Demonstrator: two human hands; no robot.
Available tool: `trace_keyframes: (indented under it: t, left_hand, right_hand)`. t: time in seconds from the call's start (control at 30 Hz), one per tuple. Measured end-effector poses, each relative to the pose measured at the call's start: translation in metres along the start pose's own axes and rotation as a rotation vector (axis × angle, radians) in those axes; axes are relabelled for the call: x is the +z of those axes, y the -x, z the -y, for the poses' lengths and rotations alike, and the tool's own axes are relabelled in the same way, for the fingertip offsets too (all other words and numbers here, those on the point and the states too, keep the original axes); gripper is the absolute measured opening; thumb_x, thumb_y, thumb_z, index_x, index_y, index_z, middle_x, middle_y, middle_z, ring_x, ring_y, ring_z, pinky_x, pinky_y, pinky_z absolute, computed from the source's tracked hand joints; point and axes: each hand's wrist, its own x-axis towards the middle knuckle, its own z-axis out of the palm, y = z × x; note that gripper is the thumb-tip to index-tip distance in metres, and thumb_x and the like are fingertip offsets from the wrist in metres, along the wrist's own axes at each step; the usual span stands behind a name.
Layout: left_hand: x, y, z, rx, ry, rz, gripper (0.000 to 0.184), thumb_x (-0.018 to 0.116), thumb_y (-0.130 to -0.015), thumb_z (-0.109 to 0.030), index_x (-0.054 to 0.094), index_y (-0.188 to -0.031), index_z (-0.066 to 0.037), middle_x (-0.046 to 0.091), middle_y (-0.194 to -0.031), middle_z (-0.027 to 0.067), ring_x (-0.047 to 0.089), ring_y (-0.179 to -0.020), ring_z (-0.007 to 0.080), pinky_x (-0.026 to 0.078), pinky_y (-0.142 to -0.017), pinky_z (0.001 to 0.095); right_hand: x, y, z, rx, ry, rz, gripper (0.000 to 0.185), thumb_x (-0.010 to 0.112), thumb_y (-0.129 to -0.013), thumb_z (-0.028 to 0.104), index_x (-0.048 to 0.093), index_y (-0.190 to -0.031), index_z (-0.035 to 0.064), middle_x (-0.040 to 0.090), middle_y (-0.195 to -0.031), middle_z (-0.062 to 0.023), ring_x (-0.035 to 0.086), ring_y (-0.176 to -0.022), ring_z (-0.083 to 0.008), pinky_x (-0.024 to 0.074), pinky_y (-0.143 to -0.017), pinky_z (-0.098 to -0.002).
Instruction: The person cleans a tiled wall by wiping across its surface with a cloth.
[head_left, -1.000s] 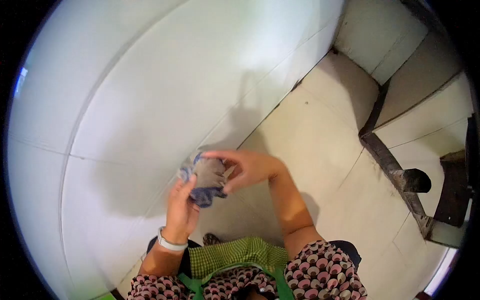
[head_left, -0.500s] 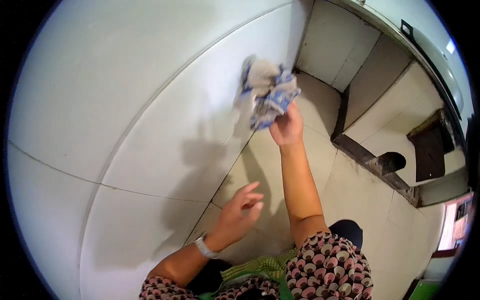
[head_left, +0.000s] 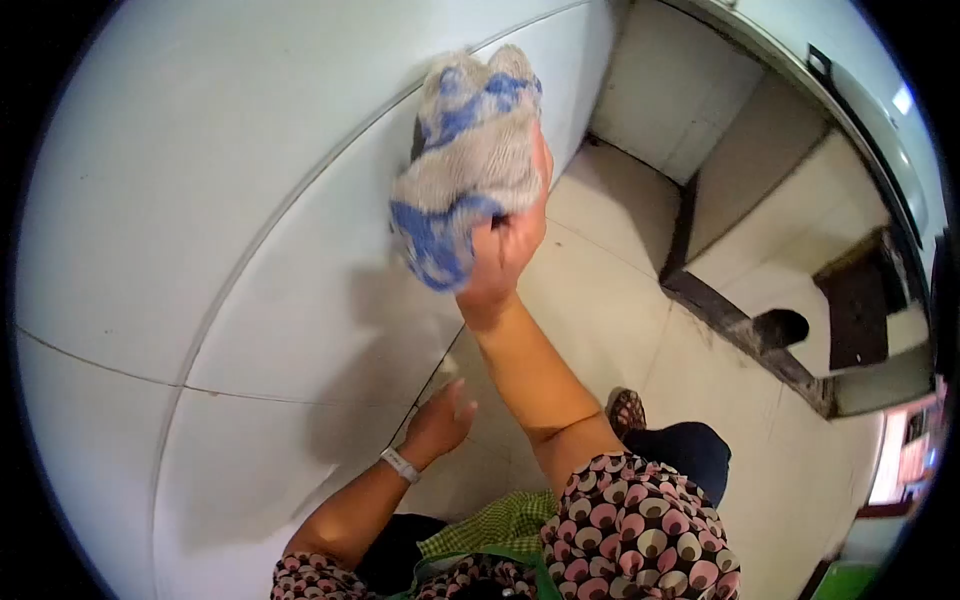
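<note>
My right hand (head_left: 510, 245) is closed round a crumpled grey-and-blue cloth (head_left: 475, 165). It holds the cloth up against the white tiled wall (head_left: 290, 290), bunched over the fingers, which are mostly hidden behind it. Lower down, near the base of the wall, my left hand (head_left: 440, 420) hangs with nothing in it. Its fingers are slightly curled and a little blurred, with the thumb apart. A pale watch (head_left: 400, 464) circles the left wrist.
Beige floor tiles (head_left: 620, 270) meet the wall at a dark joint. On the right stands a tiled counter structure (head_left: 770, 210) with a dark ledge along its foot and a round black opening (head_left: 781, 327). My sandalled foot (head_left: 627, 410) rests on the floor.
My right hand has moved up and left along the wall with the cloth, which now looks nearer and more spread. The left hand has dropped slightly down and left.
</note>
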Motion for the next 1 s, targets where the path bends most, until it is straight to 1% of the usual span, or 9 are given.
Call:
trace_keyframes:
  t: [0.3,0.4,0.5,0.57,0.7,0.77,0.83,0.87,1.0]
  left_hand:
    - [-0.040,0.034,-0.018,0.152,0.133,0.143,0.049,0.051,-0.089,-0.033,0.046,-0.125,-0.001,0.059,-0.109,0.0232,0.059,-0.098,0.0358,0.045,-0.084,0.0420]
    - [-0.038,0.039,-0.006,0.088,0.126,0.113,0.043,0.052,-0.088,-0.031,0.051,-0.119,0.000,0.060,-0.106,0.0245,0.059,-0.093,0.0379,0.046,-0.080,0.0438]
    - [-0.026,0.045,0.005,0.057,0.014,0.045,0.042,0.052,-0.088,-0.029,0.051,-0.117,0.000,0.060,-0.105,0.0243,0.059,-0.089,0.0392,0.047,-0.079,0.0447]
    - [-0.034,0.051,0.002,-0.018,-0.122,0.085,0.042,0.052,-0.090,-0.029,0.050,-0.122,-0.001,0.059,-0.109,0.0231,0.058,-0.096,0.0343,0.048,-0.079,0.0412]
    - [-0.055,0.100,-0.019,0.018,-0.118,0.213,0.044,0.050,-0.092,-0.031,0.049,-0.125,-0.002,0.056,-0.117,0.0215,0.058,-0.101,0.0313,0.048,-0.082,0.0406]
    - [-0.070,0.112,-0.023,-0.120,-0.109,0.335,0.045,0.051,-0.092,-0.031,0.048,-0.127,-0.003,0.056,-0.117,0.0204,0.059,-0.102,0.0294,0.049,-0.083,0.0395]
    - [-0.079,0.124,-0.031,-0.093,-0.160,0.287,0.045,0.051,-0.092,-0.031,0.048,-0.127,-0.003,0.057,-0.116,0.0204,0.060,-0.100,0.0295,0.049,-0.083,0.0387]
    - [-0.084,0.129,-0.039,-0.111,-0.159,0.290,0.045,0.051,-0.092,-0.031,0.048,-0.127,-0.003,0.057,-0.116,0.0204,0.060,-0.100,0.0295,0.049,-0.083,0.0387]
    - [-0.082,0.126,-0.054,-0.037,-0.105,0.072,0.043,0.051,-0.092,-0.030,0.050,-0.125,-0.002,0.058,-0.116,0.0196,0.060,-0.099,0.0312,0.048,-0.083,0.0393]
  right_hand:
    - [0.054,0.037,0.051,-0.120,0.116,0.270,0.074,0.066,-0.070,0.020,0.036,-0.133,-0.0049,0.035,-0.137,-0.0256,0.028,-0.126,-0.0509,0.0242,-0.105,-0.0506]
    - [0.070,0.041,0.049,-0.239,0.160,0.374,0.079,0.067,-0.068,0.024,0.035,-0.139,0.0183,0.025,-0.141,-0.0295,0.019,-0.133,-0.0476,0.0163,-0.106,-0.0577]
    - [0.060,0.029,0.021,-0.326,0.305,0.379,0.076,0.065,-0.070,0.031,0.036,-0.139,0.0212,0.028,-0.142,-0.0262,0.021,-0.133,-0.0451,0.0175,-0.107,-0.0556]
    - [0.043,-0.001,-0.016,-0.382,0.445,0.219,0.075,0.062,-0.075,0.044,0.039,-0.137,0.0078,0.025,-0.141,-0.0303,0.023,-0.132,-0.0463,0.0206,-0.106,-0.0538]
    - [-0.033,-0.060,-0.114,-0.194,0.438,0.102,0.080,0.061,-0.078,0.034,0.021,-0.145,0.0142,0.022,-0.147,-0.0179,0.016,-0.135,-0.0416,0.0158,-0.110,-0.0493]
    - [-0.062,-0.081,-0.134,0.291,-0.059,-0.118,0.076,0.058,-0.079,0.024,0.021,-0.145,0.0168,0.017,-0.149,-0.0121,0.018,-0.136,-0.0367,0.0167,-0.112,-0.0446]
    - [-0.092,-0.082,-0.154,0.410,0.082,-0.180,0.076,0.059,-0.080,0.027,0.022,-0.145,0.0181,0.014,-0.150,-0.0131,0.017,-0.136,-0.0339,0.0178,-0.111,-0.0419]
    - [-0.113,-0.068,-0.177,0.163,0.660,-0.027,0.071,0.057,-0.081,0.028,0.025,-0.143,0.0139,0.020,-0.146,-0.0157,0.021,-0.134,-0.0331,0.0207,-0.110,-0.0393]
    - [-0.075,-0.032,-0.124,0.414,0.347,-0.039,0.068,0.053,-0.083,0.025,0.025,-0.142,0.0065,0.026,-0.144,-0.0217,0.021,-0.134,-0.0352,0.0171,-0.110,-0.0419]
